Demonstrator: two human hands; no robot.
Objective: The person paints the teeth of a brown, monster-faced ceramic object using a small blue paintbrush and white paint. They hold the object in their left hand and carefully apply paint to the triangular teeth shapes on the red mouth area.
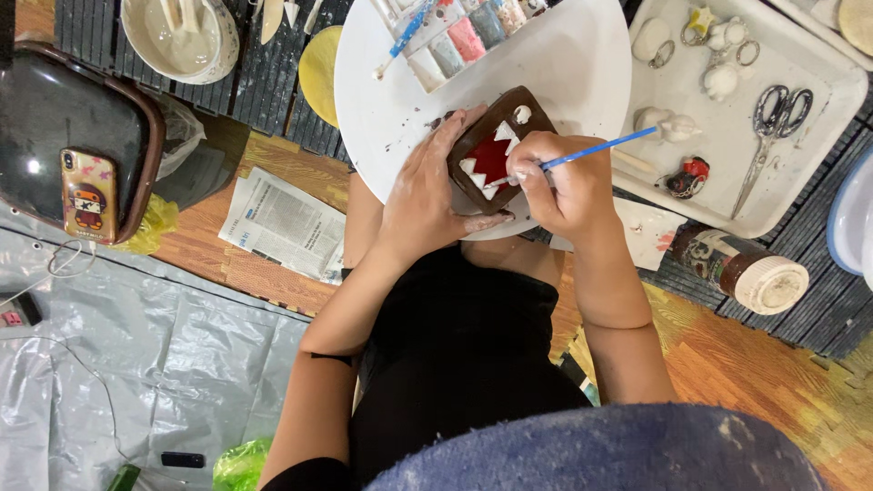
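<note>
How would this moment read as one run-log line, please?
left hand: steadies brown figure | right hand: holds blue paintbrush, tip at white teeth | on round white board

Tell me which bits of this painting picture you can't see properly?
All in the head view:
- Brush tip: the blue paintbrush ends behind the right hand.
- Near edge of the brown figure: covered by the left hand and the right hand.
- Paint palette: cut off by the top edge.
- Bowl: cut off at the top.
- Scissors: tips too small to tell.
</note>
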